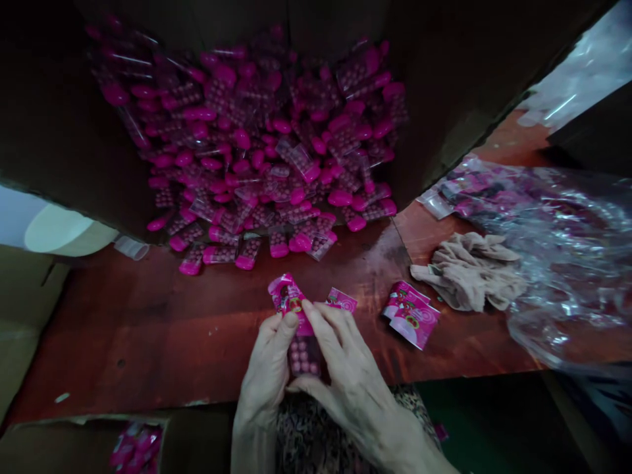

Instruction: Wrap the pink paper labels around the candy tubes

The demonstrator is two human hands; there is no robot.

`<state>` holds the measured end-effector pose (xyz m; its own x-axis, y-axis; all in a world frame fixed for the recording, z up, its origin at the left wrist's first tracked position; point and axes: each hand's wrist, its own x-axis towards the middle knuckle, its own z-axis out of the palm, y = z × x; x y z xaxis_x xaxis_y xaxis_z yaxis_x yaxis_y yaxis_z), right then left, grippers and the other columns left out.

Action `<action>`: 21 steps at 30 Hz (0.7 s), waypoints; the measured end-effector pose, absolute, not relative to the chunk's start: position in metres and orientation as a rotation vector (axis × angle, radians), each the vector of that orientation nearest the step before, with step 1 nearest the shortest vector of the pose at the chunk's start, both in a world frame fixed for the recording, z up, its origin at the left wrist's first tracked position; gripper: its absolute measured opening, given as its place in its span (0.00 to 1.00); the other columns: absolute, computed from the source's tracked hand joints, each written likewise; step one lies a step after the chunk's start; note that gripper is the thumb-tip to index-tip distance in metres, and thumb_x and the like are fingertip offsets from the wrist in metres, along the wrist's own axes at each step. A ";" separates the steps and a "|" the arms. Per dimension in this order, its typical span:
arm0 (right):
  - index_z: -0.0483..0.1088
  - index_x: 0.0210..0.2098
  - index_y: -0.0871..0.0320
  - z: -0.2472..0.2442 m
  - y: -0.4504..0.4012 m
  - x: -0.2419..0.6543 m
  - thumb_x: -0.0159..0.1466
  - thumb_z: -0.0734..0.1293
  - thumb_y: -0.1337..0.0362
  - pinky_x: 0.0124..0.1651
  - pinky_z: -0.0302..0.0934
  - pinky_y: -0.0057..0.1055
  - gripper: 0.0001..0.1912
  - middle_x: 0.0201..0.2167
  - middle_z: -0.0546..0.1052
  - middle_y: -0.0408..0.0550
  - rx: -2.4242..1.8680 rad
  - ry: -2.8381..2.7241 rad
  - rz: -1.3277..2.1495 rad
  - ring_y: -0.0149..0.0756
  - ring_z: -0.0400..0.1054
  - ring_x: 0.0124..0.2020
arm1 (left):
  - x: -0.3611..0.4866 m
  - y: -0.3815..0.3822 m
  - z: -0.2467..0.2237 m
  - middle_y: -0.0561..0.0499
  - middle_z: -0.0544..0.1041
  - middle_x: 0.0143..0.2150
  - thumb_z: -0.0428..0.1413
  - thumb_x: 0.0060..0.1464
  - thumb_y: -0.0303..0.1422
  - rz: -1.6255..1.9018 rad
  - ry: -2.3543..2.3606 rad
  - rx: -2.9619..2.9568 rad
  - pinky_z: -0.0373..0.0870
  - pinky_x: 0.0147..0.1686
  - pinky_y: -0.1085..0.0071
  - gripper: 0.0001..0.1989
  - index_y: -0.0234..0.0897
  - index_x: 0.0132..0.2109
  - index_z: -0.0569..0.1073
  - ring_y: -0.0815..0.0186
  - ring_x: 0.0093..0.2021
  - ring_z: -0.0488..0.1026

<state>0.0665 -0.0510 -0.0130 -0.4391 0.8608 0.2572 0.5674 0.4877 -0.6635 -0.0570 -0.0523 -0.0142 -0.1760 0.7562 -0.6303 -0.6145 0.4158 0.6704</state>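
Landmark = the ball-filled container point(305, 359), upright-ish between both hands, above the desk's point(148, 329) near edge.
- Left and beyond it: white tub point(69, 230), small clear cup point(131, 247).
- Left side of it: left hand point(264, 368), thumb closed on its edge; other fingers partly hidden, exact grip can't tell.
- Over its far end: pink printed sleeve point(289, 299). Thin, soft, probably creases easily.
- Beyond it: heap of pink-capped containers point(281, 164).
- Right side of it: right hand point(353, 372), fingers nearly closed on sleeve and container, thumb at near end.
- Further right: flat printed sleeves point(415, 316), cloth point(474, 273), clear plastic bag point(567, 283).

Container looks light, stiff, slick; best held by its side walls, no hard squeeze.
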 end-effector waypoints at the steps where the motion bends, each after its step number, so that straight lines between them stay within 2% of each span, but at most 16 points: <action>1: 0.47 0.62 0.58 -0.014 -0.051 0.066 0.52 0.71 0.65 0.54 0.60 0.49 0.44 0.52 0.65 0.58 -1.138 -2.185 0.692 0.52 0.59 0.53 | -0.058 -0.054 -0.015 0.55 0.70 0.16 0.66 0.33 0.43 1.215 1.262 0.144 0.70 0.24 0.70 0.18 0.34 0.27 0.74 0.69 0.18 0.69; 7: 0.50 0.60 0.60 -0.012 -0.048 0.068 0.52 0.70 0.66 0.54 0.60 0.48 0.40 0.52 0.66 0.58 -1.016 -2.110 0.799 0.49 0.59 0.54 | -0.060 -0.062 -0.017 0.55 0.71 0.17 0.65 0.32 0.45 1.142 1.322 0.126 0.67 0.18 0.74 0.19 0.35 0.28 0.74 0.69 0.16 0.69; 12: 0.58 0.53 0.60 -0.011 -0.048 0.067 0.51 0.69 0.69 0.49 0.64 0.46 0.32 0.44 0.71 0.55 -0.963 -1.976 0.695 0.46 0.65 0.48 | -0.054 -0.067 -0.017 0.56 0.67 0.12 0.63 0.33 0.49 1.054 1.318 0.197 0.61 0.10 0.76 0.22 0.35 0.30 0.72 0.69 0.11 0.65; 16: 0.59 0.53 0.61 -0.018 -0.049 0.063 0.49 0.69 0.72 0.47 0.66 0.45 0.32 0.40 0.73 0.54 -0.885 -1.917 0.610 0.45 0.67 0.45 | -0.050 -0.073 -0.019 0.55 0.67 0.12 0.61 0.34 0.52 1.035 1.331 0.233 0.60 0.09 0.77 0.24 0.34 0.27 0.70 0.71 0.10 0.64; 18: 0.58 0.55 0.61 -0.023 -0.049 0.062 0.49 0.69 0.72 0.48 0.65 0.44 0.34 0.42 0.72 0.55 -0.874 -1.927 0.659 0.45 0.66 0.46 | -0.050 -0.075 -0.021 0.56 0.68 0.13 0.61 0.34 0.53 1.080 1.386 0.203 0.60 0.10 0.77 0.25 0.33 0.28 0.71 0.71 0.10 0.64; 21: 0.54 0.59 0.58 -0.030 -0.049 0.059 0.51 0.71 0.70 0.52 0.63 0.42 0.38 0.49 0.69 0.55 -0.915 -1.961 0.838 0.45 0.63 0.52 | -0.050 -0.072 -0.022 0.56 0.69 0.15 0.61 0.35 0.52 1.212 1.452 0.131 0.66 0.14 0.77 0.25 0.33 0.29 0.71 0.71 0.14 0.68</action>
<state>0.0594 -0.0487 -0.0301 -0.4201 0.8244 0.3792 0.2959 0.5195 -0.8016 -0.0500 -0.0722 -0.0222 -0.3133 0.6757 -0.6673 -0.5360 0.4542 0.7116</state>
